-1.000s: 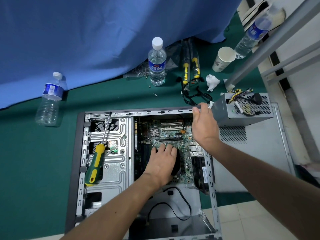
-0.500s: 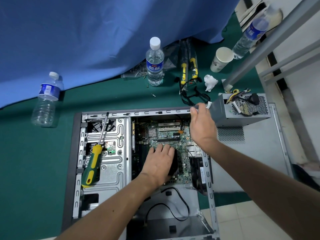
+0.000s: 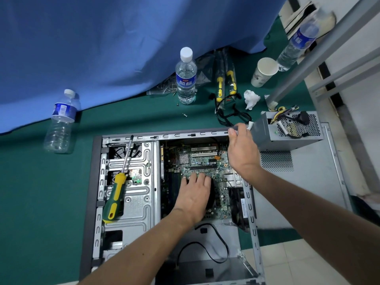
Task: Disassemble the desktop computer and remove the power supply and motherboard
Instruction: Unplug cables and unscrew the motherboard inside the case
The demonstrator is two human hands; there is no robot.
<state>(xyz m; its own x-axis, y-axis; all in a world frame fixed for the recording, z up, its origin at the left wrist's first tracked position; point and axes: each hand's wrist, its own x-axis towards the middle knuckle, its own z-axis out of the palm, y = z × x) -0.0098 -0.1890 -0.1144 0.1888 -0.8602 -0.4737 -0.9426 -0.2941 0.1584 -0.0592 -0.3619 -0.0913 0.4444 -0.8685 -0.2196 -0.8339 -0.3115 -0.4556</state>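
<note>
Centre frame: green printed-circuit motherboard (image 3: 202, 163), seated inside open grey steel computer case (image 3: 131, 204) lying flat. Left hand (image 3: 194, 197) rests on a black round part of the board, fingers straight and together. Right hand (image 3: 242, 150) grips the case's upper-right rim, fingers curled. Grey perforated metal power supply (image 3: 287, 130), upper right, outside on grey side panel (image 3: 304, 182). Green-and-yellow screwdriver (image 3: 116, 192) lies on the drive cage, left. Three clear plastic water bottles (image 3: 186, 79), white paper cup (image 3: 264, 72) on green table (image 3: 41, 192).
</note>
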